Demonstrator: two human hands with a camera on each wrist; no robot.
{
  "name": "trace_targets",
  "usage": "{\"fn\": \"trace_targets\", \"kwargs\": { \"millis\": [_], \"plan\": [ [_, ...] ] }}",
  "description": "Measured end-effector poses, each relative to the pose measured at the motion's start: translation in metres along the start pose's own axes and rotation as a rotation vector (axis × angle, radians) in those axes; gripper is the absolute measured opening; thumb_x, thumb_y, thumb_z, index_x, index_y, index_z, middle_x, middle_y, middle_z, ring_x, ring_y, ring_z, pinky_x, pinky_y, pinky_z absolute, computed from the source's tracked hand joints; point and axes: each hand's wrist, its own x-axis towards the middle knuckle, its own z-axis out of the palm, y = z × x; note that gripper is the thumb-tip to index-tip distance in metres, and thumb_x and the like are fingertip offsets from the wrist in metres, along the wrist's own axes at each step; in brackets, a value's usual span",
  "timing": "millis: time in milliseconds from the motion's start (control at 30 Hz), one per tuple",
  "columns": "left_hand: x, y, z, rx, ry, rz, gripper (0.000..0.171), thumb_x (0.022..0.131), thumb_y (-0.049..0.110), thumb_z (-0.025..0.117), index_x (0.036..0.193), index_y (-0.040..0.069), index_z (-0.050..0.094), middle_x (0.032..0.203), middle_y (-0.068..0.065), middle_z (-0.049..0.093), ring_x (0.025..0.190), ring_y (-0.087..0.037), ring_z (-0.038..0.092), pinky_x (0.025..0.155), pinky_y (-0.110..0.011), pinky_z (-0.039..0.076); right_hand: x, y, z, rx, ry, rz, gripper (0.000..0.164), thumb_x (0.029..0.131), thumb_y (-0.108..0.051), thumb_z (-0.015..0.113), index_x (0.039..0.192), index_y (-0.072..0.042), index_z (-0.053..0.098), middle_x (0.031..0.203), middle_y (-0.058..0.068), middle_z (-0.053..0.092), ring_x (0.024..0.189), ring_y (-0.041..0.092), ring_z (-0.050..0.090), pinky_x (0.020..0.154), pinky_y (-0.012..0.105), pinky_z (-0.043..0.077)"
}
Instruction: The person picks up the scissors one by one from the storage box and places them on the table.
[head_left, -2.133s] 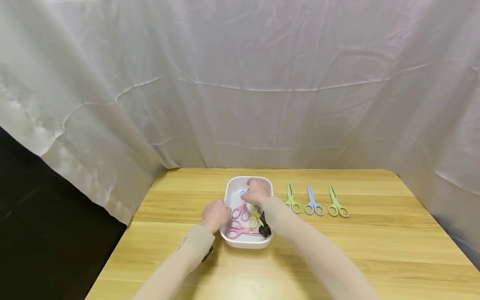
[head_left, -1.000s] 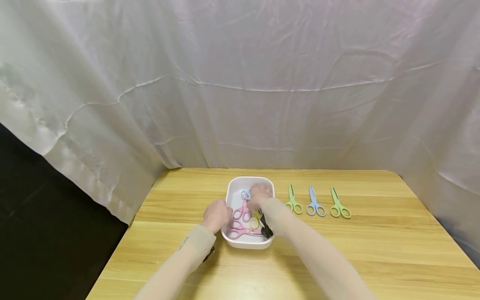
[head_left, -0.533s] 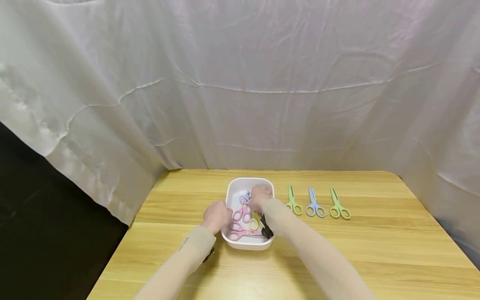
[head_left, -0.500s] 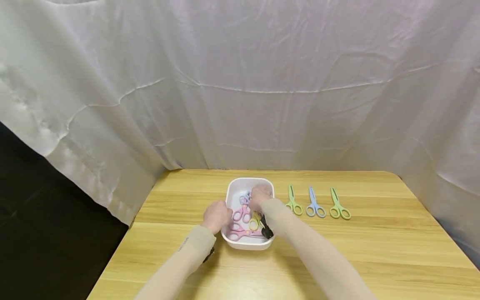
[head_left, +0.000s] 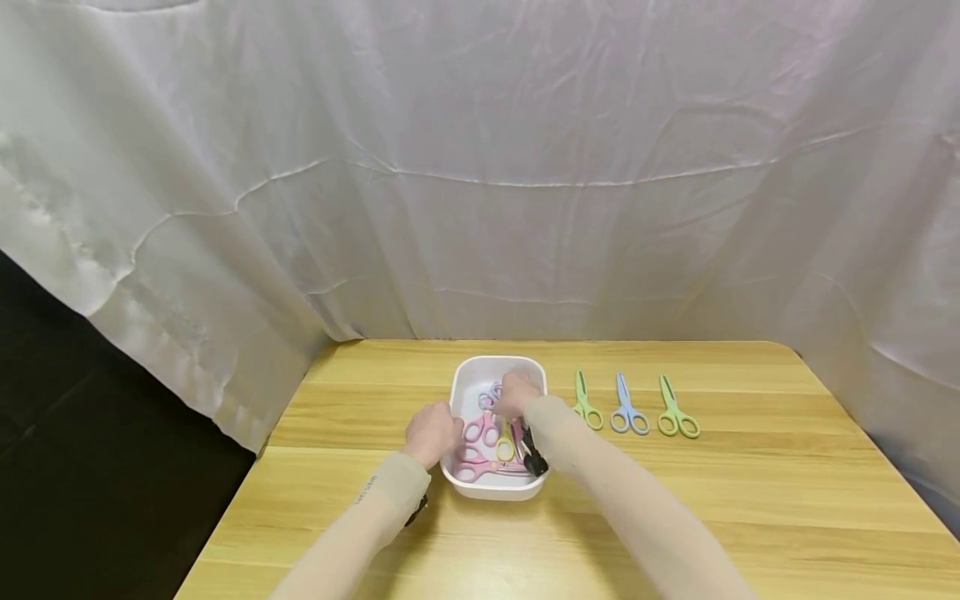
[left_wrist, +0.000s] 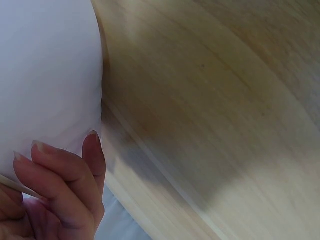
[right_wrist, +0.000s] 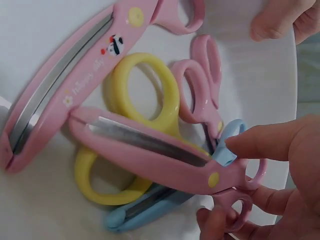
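Observation:
A white plastic box (head_left: 495, 493) stands on the table with pink, yellow and blue scissors jumbled inside. My left hand (head_left: 433, 433) grips its left rim, thumb over the edge, with fingers (left_wrist: 65, 172) against the outer wall. Inside the box, my right hand (head_left: 519, 393) holds a pair of pink scissors (right_wrist: 150, 156) by the handles, above the yellow scissors (right_wrist: 172, 97) and blue scissors (right_wrist: 155, 202). Two more pink scissors lie around them: one with a printed blade cover (right_wrist: 82, 75), one with its pink handles (right_wrist: 192, 92) towards the left hand.
To the right of the box lie green scissors (head_left: 587, 410), blue scissors (head_left: 628, 410) and more green scissors (head_left: 677, 414) in a row, handles towards me. A pale curtain (head_left: 570, 250) hangs behind the wooden table (head_left: 750, 500).
The right hand has worked about in the box, and a pink blade now shows beneath its wrist. The blue handles inside have shifted slightly. The left hand has stayed on the rim.

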Motion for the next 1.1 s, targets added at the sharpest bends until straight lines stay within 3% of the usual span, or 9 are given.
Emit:
{"fn": "trace_targets", "kwargs": {
  "millis": [333,533,800,1100],
  "plan": [
    [0.0,0.0,0.0,0.008,0.004,0.002,0.023,0.093,0.022,0.059,0.09,0.0,0.066,0.076,-0.009,0.063,0.066,-0.023,0.058,0.056,-0.032,0.045,-0.004,-0.004,-0.008,0.08,0.045,-0.026,0.023,0.072,-0.011,0.08,0.085,-0.006,0.062,0.081,0.005,0.061,0.075,0.02,0.056,0.073,0.032,0.052],
    [0.001,0.0,0.001,0.015,0.002,0.002,0.024,0.093,0.023,0.059,0.089,0.001,0.066,0.077,-0.01,0.063,0.067,-0.023,0.059,0.057,-0.033,0.045,-0.009,-0.004,-0.016,0.135,0.028,-0.039,0.024,0.068,-0.009,0.081,0.083,-0.01,0.062,0.08,0.003,0.063,0.075,0.02,0.058,0.069,0.03,0.05],
    [0.001,-0.001,0.002,0.01,0.003,0.008,0.024,0.093,0.023,0.06,0.089,0.001,0.067,0.076,-0.009,0.063,0.066,-0.023,0.059,0.057,-0.033,0.045,-0.011,0.0,-0.024,0.083,0.051,-0.082,0.029,0.068,-0.017,0.087,0.071,-0.014,0.058,0.071,-0.002,0.056,0.073,0.017,0.054,0.065,0.027,0.043],
    [-0.001,0.0,0.001,-0.007,-0.009,0.002,0.025,0.094,0.022,0.058,0.095,-0.001,0.066,0.077,-0.01,0.062,0.066,-0.023,0.058,0.056,-0.032,0.044,-0.009,0.011,-0.024,0.144,0.059,-0.069,0.027,0.07,-0.019,0.088,0.073,-0.012,0.062,0.07,-0.002,0.06,0.07,0.017,0.054,0.062,0.025,0.041]
  ]
}}
